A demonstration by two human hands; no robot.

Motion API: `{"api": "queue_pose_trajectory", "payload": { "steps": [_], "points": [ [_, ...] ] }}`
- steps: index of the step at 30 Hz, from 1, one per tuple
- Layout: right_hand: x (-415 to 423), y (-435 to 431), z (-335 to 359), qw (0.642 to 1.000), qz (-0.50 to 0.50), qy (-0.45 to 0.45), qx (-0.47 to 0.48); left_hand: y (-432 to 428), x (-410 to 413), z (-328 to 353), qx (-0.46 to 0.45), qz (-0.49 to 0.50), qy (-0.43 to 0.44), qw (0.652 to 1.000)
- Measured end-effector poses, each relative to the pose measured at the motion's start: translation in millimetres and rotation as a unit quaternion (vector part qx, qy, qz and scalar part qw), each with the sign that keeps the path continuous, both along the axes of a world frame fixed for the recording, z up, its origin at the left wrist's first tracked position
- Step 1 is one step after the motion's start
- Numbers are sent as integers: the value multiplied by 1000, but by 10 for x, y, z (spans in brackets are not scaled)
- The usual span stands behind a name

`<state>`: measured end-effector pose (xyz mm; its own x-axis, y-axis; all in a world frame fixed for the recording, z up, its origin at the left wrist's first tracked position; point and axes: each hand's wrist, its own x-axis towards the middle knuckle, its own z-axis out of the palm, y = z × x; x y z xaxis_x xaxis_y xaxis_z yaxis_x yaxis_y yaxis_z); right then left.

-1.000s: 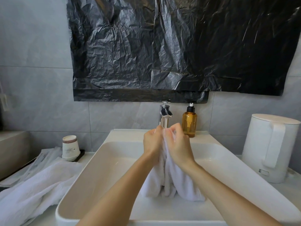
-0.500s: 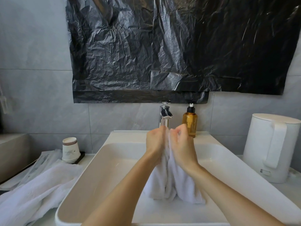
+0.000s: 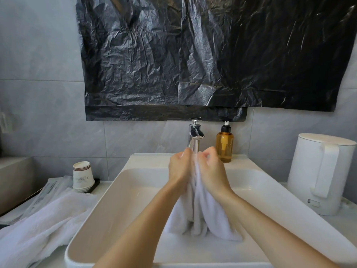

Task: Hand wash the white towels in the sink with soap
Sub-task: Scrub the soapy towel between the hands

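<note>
A wet white towel [image 3: 201, 215] hangs bunched over the white sink [image 3: 119, 200], its lower end lying on the basin floor. My left hand [image 3: 179, 169] and my right hand [image 3: 212, 171] grip its top edge side by side, knuckles together, just in front of the chrome tap [image 3: 195, 136]. An amber soap pump bottle [image 3: 224, 145] stands on the sink's back ledge right of the tap. A second white towel [image 3: 38, 229] lies spread on the counter left of the sink.
Stacked paper cups [image 3: 82, 176] stand at the back left on the counter, beside plastic-wrapped packets [image 3: 48, 192]. A white electric kettle [image 3: 322, 173] stands at the right. Black plastic sheeting [image 3: 193, 55] covers the wall above the tap.
Both hands have shifted slightly up and back towards the tap with the towel, rubbing its top between them; the towel's hanging folds have shifted a little.
</note>
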<state>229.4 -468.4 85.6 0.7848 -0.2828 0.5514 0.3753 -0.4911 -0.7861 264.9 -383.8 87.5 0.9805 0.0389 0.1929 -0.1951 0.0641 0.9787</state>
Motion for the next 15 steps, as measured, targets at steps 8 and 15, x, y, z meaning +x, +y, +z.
{"api": "queue_pose_trajectory", "payload": {
  "steps": [8,15],
  "points": [
    [-136,79,-27,1000,26,1,-17,-17,24,-79,25,88,-34,995],
    [-1,16,39,998,-33,5,58,-93,-36,-33,16,-1,-28,999]
  ]
}}
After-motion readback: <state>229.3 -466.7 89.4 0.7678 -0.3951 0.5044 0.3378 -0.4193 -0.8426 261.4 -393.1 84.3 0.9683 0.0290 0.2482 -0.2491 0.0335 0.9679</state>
